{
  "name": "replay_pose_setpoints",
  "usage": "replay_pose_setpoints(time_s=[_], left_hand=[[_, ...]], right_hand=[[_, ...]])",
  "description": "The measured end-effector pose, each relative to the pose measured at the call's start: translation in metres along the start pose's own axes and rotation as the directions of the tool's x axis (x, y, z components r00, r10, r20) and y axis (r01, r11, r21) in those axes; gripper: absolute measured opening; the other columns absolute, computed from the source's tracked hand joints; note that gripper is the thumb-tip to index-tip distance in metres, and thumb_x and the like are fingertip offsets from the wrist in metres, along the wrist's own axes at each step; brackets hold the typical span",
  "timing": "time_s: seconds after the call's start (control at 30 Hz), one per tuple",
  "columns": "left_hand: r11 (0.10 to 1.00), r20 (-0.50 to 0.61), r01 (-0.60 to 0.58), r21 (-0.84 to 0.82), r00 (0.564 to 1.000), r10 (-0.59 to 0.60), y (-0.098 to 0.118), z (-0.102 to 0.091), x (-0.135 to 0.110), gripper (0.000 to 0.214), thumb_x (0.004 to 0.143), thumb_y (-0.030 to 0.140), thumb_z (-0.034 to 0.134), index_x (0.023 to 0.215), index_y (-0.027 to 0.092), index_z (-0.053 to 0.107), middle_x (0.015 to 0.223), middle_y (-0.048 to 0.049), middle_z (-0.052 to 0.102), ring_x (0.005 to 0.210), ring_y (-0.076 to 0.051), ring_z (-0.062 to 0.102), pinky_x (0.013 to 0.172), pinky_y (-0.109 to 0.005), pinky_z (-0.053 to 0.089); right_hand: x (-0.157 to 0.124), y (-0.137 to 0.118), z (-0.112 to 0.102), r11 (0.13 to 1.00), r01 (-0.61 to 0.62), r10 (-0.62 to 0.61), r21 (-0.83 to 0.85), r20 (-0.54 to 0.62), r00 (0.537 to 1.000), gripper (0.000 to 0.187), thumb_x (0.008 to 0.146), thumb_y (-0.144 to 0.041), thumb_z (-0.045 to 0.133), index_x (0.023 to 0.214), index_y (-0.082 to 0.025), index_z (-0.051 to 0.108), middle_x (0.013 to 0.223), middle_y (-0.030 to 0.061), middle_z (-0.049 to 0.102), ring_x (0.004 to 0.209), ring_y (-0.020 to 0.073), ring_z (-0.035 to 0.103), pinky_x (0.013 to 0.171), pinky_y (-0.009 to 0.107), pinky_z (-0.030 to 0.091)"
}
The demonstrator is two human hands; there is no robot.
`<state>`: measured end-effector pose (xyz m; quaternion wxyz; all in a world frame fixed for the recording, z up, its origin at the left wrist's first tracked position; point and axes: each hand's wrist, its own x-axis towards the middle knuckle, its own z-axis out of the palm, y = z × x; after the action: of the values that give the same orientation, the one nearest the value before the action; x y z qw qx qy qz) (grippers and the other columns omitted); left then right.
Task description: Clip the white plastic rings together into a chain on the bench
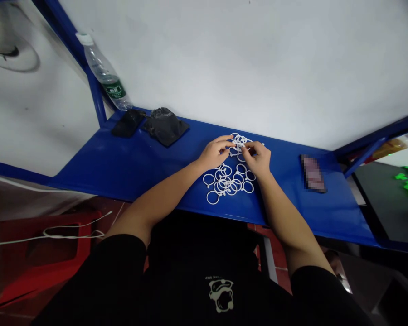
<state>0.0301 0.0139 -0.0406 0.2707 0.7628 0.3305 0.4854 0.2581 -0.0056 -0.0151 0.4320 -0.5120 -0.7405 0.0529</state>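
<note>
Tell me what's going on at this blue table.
A person has their left hand and right hand at a cluster of white rings on the blue table; the exact grip is too small to tell. More rings lie loosely heaped nearer the person.

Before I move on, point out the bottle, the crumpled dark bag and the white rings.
bottle [114,89]: head view, on its green label.
crumpled dark bag [166,127]: head view, on its middle.
white rings [227,183]: head view, on overlapping bands in the nearer cluster.
</note>
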Motion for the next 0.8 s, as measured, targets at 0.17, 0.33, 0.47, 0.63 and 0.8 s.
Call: replay_pose_setpoints(time_s=[0.17,0.33,0.47,0.63,0.8], left_hand=[[0.993,0.070,0.019,0.116,0.997,-0.027,0.002,-0.002,-0.002,0.025,0.102,0.011,0.069,0.121,0.021,0.081,0.153,-0.0109,0.069,0.088,-0.012,0.075,0.088,-0.033,0.067],[0.982,0.173,-0.019,0.188,0.985,-0.014,0.006,-0.003,-0.003,0.019,0.104,0.014,0.070,0.117,0.022,0.081,0.137,-0.0081,0.075,0.082,-0.011,0.071,0.087,-0.032,0.065],[0.980,0.234,-0.040,0.193,0.972,-0.007,0.009,-0.003,-0.004,0.018,0.104,0.015,0.070,0.116,0.022,0.081,0.130,-0.0072,0.078,0.090,-0.014,0.074,0.092,-0.033,0.063],[0.980,0.304,-0.034,0.198,0.952,-0.029,0.013,-0.006,-0.003,0.020,0.104,0.017,0.068,0.116,0.023,0.082,0.123,-0.0064,0.080,0.096,-0.017,0.077,0.094,-0.034,0.062],[0.980,0.331,-0.031,0.196,0.943,-0.036,0.014,-0.006,-0.003,0.021,0.102,0.016,0.068,0.114,0.023,0.084,0.118,-0.0057,0.082,0.095,-0.017,0.077,0.093,-0.033,0.060]], right_hand=[[0.011,0.017,-0.009,0.971,-0.233,0.230,-0.047,-0.053,0.972,0.025,0.093,-0.042,0.071,0.107,-0.022,0.079,0.102,0.0094,0.082,0.075,0.0229,0.068,0.078,0.040,0.058],[0.014,0.019,-0.033,0.980,-0.196,0.198,-0.039,0.320,0.926,0.023,0.089,-0.045,0.078,0.092,-0.023,0.079,0.086,0.0054,0.079,0.075,0.0215,0.066,0.075,0.036,0.053],[0.010,0.022,-0.042,0.977,-0.212,0.174,-0.011,0.620,0.765,0.032,0.077,-0.052,0.090,0.091,-0.024,0.081,0.078,0.0005,0.076,0.070,0.0188,0.063,0.069,0.033,0.050],[0.008,0.035,-0.037,0.982,-0.187,0.136,0.010,0.642,0.754,0.025,0.082,-0.049,0.085,0.086,-0.024,0.081,0.072,-0.0015,0.074,0.065,0.0165,0.061,0.061,0.029,0.046],[0.008,0.035,-0.036,0.986,-0.168,0.132,0.004,0.604,0.786,0.018,0.081,-0.039,0.087,0.091,-0.025,0.084,0.069,-0.0034,0.072,0.061,0.0156,0.060,0.059,0.029,0.045]])
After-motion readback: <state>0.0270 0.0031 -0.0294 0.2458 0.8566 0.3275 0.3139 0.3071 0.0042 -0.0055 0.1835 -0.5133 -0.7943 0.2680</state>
